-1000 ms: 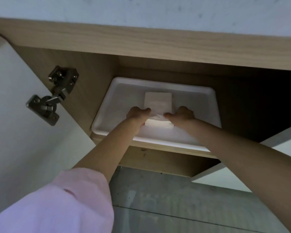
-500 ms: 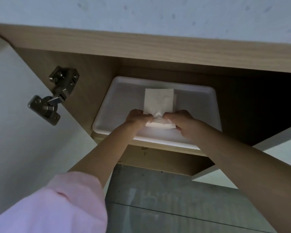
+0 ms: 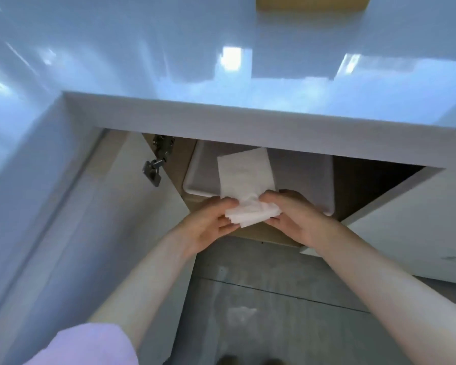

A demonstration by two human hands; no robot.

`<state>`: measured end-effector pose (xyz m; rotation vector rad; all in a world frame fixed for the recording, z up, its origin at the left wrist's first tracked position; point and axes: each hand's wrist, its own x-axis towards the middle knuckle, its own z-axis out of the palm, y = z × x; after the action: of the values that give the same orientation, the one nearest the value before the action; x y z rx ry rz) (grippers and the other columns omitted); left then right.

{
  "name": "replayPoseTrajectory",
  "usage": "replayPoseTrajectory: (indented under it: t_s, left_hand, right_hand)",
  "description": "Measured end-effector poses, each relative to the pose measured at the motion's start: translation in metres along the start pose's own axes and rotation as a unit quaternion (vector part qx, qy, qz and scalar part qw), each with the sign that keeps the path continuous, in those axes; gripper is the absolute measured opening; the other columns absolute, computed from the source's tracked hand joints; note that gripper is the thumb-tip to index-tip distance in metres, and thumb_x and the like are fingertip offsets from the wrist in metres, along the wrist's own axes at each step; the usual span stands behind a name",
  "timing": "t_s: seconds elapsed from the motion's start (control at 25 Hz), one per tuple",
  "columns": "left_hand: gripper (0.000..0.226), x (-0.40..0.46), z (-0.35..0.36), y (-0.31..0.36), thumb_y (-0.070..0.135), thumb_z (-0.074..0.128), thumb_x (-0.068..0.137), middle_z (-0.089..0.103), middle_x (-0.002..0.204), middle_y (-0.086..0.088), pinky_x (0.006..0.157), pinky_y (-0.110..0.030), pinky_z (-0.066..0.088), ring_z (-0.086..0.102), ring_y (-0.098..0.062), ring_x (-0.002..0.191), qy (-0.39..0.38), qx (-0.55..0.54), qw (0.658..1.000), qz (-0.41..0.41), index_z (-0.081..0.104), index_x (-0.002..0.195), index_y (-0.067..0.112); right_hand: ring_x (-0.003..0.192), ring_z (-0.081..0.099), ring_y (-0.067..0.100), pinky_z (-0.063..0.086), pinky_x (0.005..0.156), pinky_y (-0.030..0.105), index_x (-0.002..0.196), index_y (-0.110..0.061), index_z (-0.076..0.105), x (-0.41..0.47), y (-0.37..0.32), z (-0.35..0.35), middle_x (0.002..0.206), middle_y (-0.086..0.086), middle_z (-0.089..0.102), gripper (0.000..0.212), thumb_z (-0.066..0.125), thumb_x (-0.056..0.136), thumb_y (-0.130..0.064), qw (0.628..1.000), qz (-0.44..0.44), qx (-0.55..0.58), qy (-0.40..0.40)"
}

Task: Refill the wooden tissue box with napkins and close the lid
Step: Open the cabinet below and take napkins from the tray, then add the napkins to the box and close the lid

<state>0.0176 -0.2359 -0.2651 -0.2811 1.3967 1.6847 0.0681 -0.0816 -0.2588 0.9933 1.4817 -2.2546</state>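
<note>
A stack of white napkins is held in front of the open cabinet, its near end crumpled. My left hand grips that end from the left and my right hand grips it from the right. Behind the napkins a white plastic tray sits on the cabinet shelf, its far part hidden under the countertop. At the top edge of the view a tan wooden object, possibly the tissue box, stands on the counter, mostly cut off.
A glossy white countertop overhangs the cabinet opening. The white cabinet door stands open on the left with a metal hinge. Another white door is on the right. Grey tiled floor lies below.
Both hands have pulled the napkins out of the tray toward me, clear of the shelf edge. My head has risen, so the countertop now fills the upper view.
</note>
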Motion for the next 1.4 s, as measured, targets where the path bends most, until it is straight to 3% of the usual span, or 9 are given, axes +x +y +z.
replayPoseTrajectory:
  t_s: [0.16, 0.32, 0.48, 0.68, 0.96, 1.12, 1.2, 1.4]
  left_hand:
    - [0.035, -0.06, 0.007, 0.001, 0.023, 0.062, 0.074, 0.07, 0.097, -0.006, 0.085, -0.036, 0.051, 0.062, -0.022, 0.097, -0.024, -0.104, 0.993, -0.041, 0.058, 0.107, 0.014]
    - [0.049, -0.113, 0.02, 0.011, 0.032, 0.06, 0.076, 0.07, 0.111, -0.007, 0.075, -0.035, 0.057, 0.067, -0.022, 0.098, -0.05, -0.115, 0.991, -0.042, 0.056, 0.121, 0.014]
    - [0.056, -0.157, 0.033, 0.017, 0.034, 0.062, 0.081, 0.064, 0.124, -0.013, 0.075, -0.035, 0.058, 0.064, -0.028, 0.108, -0.047, -0.091, 0.994, -0.028, 0.05, 0.13, 0.009]
    - [0.072, -0.202, 0.045, 0.03, 0.04, 0.07, 0.069, 0.059, 0.13, -0.015, 0.083, -0.035, 0.055, 0.057, -0.031, 0.119, -0.04, -0.051, 0.998, 0.026, 0.049, 0.131, 0.01]
    - [0.06, -0.248, 0.079, 0.067, 0.05, 0.057, 0.076, 0.066, 0.124, -0.004, 0.093, -0.028, 0.051, 0.061, -0.018, 0.115, -0.05, 0.096, 0.992, 0.061, 0.058, 0.123, 0.013]
    - [0.05, -0.266, 0.107, 0.085, 0.043, 0.053, 0.081, 0.07, 0.114, -0.003, 0.085, -0.025, 0.054, 0.067, -0.015, 0.103, -0.016, 0.137, 0.986, 0.093, 0.061, 0.118, 0.01]
    - [0.049, -0.272, 0.118, 0.088, 0.04, 0.057, 0.08, 0.071, 0.109, -0.004, 0.076, -0.022, 0.057, 0.068, -0.013, 0.094, 0.024, 0.137, 0.983, 0.116, 0.059, 0.118, 0.008]
    - [0.044, -0.286, 0.136, 0.089, 0.034, 0.061, 0.083, 0.068, 0.112, -0.007, 0.077, -0.024, 0.059, 0.067, -0.014, 0.095, 0.081, 0.049, 0.981, 0.167, 0.058, 0.119, 0.008]
  right_hand:
    - [0.095, 0.063, 0.018, 0.055, 0.074, 0.025, 0.118, -0.004, 0.051, -0.057, -0.002, 0.01, 0.109, 0.011, 0.063, 0.031, 0.053, 0.087, 0.0, 0.998, 0.014, 0.035, -0.059]
    - [0.105, 0.062, 0.023, 0.056, 0.08, 0.028, 0.129, -0.002, 0.041, -0.111, -0.01, 0.015, 0.124, 0.015, 0.06, 0.041, 0.052, 0.089, -0.003, 0.995, 0.048, 0.002, -0.087]
    - [0.104, 0.063, 0.022, 0.057, 0.074, 0.024, 0.124, -0.005, 0.043, -0.164, -0.016, 0.018, 0.124, 0.013, 0.058, 0.035, 0.051, 0.09, -0.005, 0.994, 0.059, -0.026, -0.089]
    - [0.098, 0.068, 0.02, 0.058, 0.073, 0.024, 0.117, -0.008, 0.052, -0.211, -0.047, 0.017, 0.118, 0.009, 0.066, 0.028, 0.055, 0.089, -0.007, 0.991, 0.031, -0.074, -0.109]
    - [0.088, 0.07, 0.012, 0.055, 0.078, 0.026, 0.108, -0.021, 0.061, -0.257, -0.101, 0.006, 0.098, -0.004, 0.071, 0.024, 0.054, 0.089, -0.008, 0.981, -0.023, -0.151, -0.123]
    - [0.088, 0.069, 0.012, 0.056, 0.076, 0.024, 0.116, -0.021, 0.059, -0.277, -0.128, -0.001, 0.104, -0.001, 0.069, 0.03, 0.054, 0.089, -0.008, 0.974, -0.059, -0.178, -0.128]
    - [0.092, 0.069, 0.015, 0.055, 0.077, 0.025, 0.124, -0.02, 0.053, -0.283, -0.133, -0.001, 0.111, 0.001, 0.068, 0.037, 0.056, 0.089, -0.01, 0.978, -0.072, -0.164, -0.106]
    - [0.104, 0.067, 0.02, 0.052, 0.091, 0.034, 0.129, -0.011, 0.048, -0.291, -0.137, 0.001, 0.119, 0.004, 0.066, 0.045, 0.061, 0.087, -0.022, 0.991, -0.071, -0.092, -0.06]
